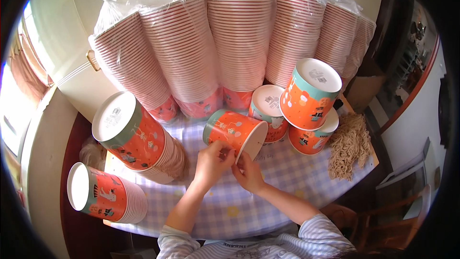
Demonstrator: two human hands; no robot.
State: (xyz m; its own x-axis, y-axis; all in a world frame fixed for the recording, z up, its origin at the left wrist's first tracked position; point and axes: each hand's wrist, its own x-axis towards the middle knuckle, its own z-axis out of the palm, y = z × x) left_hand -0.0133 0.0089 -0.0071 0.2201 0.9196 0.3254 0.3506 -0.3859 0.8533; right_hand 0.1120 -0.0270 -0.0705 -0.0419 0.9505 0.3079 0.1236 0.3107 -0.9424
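An orange paper bucket point(231, 128) with a green band lies on its side at the middle of the table, its open mouth facing right. My left hand point(214, 160) is closed against the near outer wall beside the rim, with thumb and fingertips pinched together. What lies between those fingertips is too small to make out. At the lower edge of the mouth, my right hand point(247, 171) grips the rim, its fingers bent round it. A small dark spot shows on the inner wall of the bucket.
Tall bagged stacks of paper buckets point(239, 43) line the back. Upside-down buckets stand at right, one point(309, 96) on top of others. A pile of beige twine point(350, 146) lies at the right edge. Two nested stacks point(139, 134) point(108, 194) stand left on the checked tablecloth point(211, 218).
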